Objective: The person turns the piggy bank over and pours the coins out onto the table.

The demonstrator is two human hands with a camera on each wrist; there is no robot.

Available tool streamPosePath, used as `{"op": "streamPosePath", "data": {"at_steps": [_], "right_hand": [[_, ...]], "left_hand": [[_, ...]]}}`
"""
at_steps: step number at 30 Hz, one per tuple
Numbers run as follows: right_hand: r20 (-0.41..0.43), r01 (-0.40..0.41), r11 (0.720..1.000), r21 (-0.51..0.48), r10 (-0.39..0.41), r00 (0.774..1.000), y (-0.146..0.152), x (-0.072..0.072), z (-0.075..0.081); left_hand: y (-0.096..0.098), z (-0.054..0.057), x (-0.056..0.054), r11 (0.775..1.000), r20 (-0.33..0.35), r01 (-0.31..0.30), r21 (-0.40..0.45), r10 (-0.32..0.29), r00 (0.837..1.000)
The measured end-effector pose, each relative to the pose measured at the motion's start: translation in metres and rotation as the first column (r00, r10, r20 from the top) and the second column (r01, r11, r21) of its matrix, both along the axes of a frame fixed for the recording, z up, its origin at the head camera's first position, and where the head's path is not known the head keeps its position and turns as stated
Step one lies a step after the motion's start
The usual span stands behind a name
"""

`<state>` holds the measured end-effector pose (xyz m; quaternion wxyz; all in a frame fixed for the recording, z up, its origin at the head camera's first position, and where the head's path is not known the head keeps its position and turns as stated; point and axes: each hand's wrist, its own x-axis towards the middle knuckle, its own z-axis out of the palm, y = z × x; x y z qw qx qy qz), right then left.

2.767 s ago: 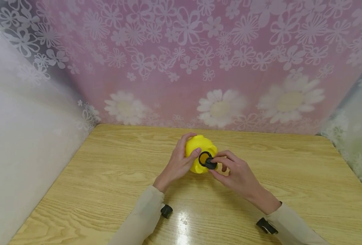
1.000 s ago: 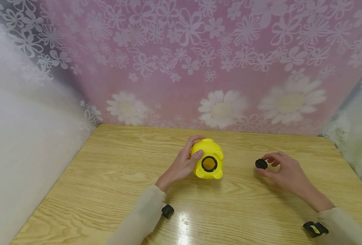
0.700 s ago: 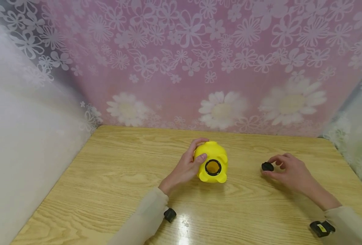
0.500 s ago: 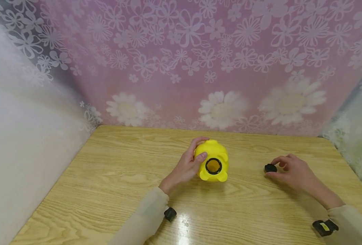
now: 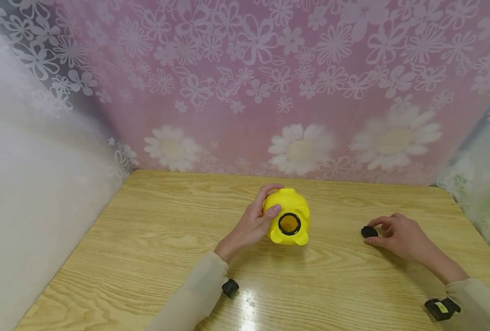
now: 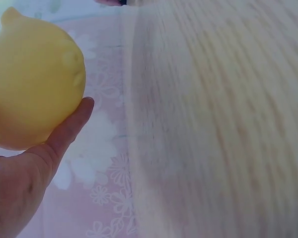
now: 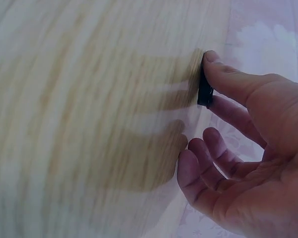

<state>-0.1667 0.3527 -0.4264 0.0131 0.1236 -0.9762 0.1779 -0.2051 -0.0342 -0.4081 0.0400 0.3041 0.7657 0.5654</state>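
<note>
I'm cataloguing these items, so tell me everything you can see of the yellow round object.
The yellow ball-shaped object looks like smooth plastic. Stubby knobs stick out from it, and a black ring frames a round, uncovered opening facing the head camera; the inside looks amber. The left wrist view shows small raised shapes and a pointed bump. The left-hand grip holds it above the tabletop, with the thumb near the ring.

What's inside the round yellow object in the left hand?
Through its circular black rim, the round yellow object shows an orange inner wall; no contents show, but its sides hide the rest.
</note>
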Motion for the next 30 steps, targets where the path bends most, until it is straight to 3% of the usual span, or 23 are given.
{"op": "streamPosePath", "data": {"at_steps": [10,18,24,30], "right_hand": [[0.045,0.021,1.0,0.001,-0.021,0.999,0.004,-0.002,0.003],[0.039,0.087,0.98,-0.18,-0.082,0.996,-0.02,0.005,0.017],[0.069,0.064,0.938,-0.342,-0.043,0.997,-0.059,0.011,0.039],[0.136,-0.007,0.844,-0.537,0.094,0.986,-0.094,0.014,0.054]], "left_hand": [[-0.002,0.0,-0.001,1.0,-0.017,0.009,0.0,-0.009,1.0],[-0.001,0.0,0.0,1.0,-0.023,0.016,-0.006,-0.017,1.0],[0.001,0.002,0.001,1.0,-0.025,0.03,0.002,-0.03,0.999],[0.003,0.001,0.002,0.999,-0.021,0.033,0.004,-0.033,0.999]]}}
